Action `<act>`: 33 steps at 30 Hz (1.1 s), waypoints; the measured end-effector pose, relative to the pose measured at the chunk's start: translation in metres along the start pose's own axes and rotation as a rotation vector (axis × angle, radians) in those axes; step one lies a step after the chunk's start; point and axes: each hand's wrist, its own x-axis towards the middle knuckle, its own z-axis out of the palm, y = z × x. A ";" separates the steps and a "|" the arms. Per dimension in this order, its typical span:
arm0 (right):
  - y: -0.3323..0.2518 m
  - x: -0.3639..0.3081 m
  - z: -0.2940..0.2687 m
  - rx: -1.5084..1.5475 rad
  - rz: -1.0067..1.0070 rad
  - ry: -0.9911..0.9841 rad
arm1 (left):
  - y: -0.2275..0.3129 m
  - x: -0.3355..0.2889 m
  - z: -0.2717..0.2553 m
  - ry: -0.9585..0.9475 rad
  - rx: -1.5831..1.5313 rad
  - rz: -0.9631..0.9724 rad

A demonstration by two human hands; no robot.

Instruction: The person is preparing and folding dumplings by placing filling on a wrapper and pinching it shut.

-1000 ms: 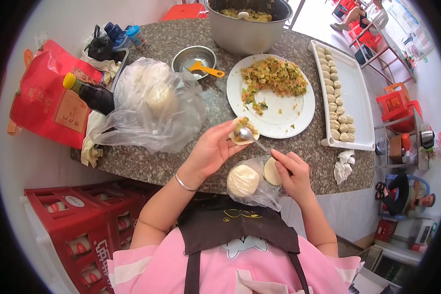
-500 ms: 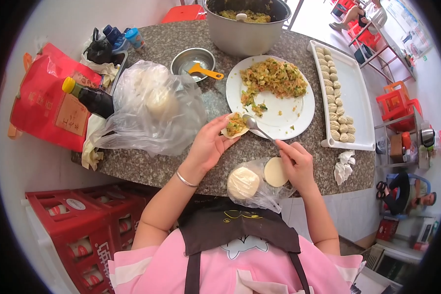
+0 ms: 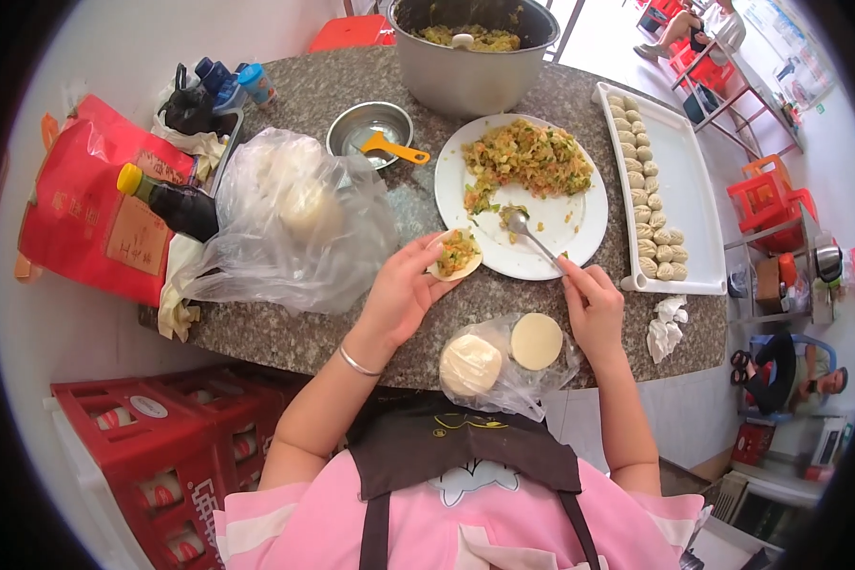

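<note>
My left hand (image 3: 407, 287) holds a round dough wrapper (image 3: 468, 269) with a mound of chopped vegetable filling (image 3: 457, 249) on it, just off the near left rim of a white plate (image 3: 579, 233). In my right hand (image 3: 594, 309) is a metal spoon (image 3: 536, 237), its bowl down on the plate beside a few scraps. More filling (image 3: 532, 157) is heaped at the plate's far side. Close to me on the counter lie a single loose wrapper (image 3: 537, 342) and a plastic-covered stack of wrappers (image 3: 471, 365).
Pleated dumplings (image 3: 648, 195) line the left side of a white tray (image 3: 698, 218). Behind the plate stands a big metal pot (image 3: 470, 71). A steel bowl (image 3: 337, 133) with an orange scraper (image 3: 410, 153), a plastic bag of dough (image 3: 299, 228), a dark bottle (image 3: 182, 204) and crumpled tissue (image 3: 667, 332) surround it.
The spoon has moved right, away from the wrapper, and its bowl now rests on the plate. My right hand has shifted slightly right, uncovering the loose wrapper.
</note>
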 end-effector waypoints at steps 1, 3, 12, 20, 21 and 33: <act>0.002 0.003 -0.002 -0.013 0.046 -0.014 | 0.001 -0.001 0.003 -0.007 0.003 0.003; 0.005 0.014 -0.003 -0.043 -0.050 0.052 | 0.001 0.000 0.012 -0.078 0.146 0.129; -0.024 0.071 0.017 0.799 0.080 0.040 | 0.008 0.036 0.059 -0.246 0.300 0.317; -0.025 0.085 0.028 1.062 0.261 -0.100 | 0.002 0.046 0.038 -0.161 0.595 0.594; -0.020 0.087 0.029 1.065 0.266 -0.099 | 0.003 0.046 0.038 -0.165 0.647 0.625; -0.023 0.077 0.043 1.127 0.229 -0.007 | -0.010 0.050 0.035 -0.079 0.764 0.849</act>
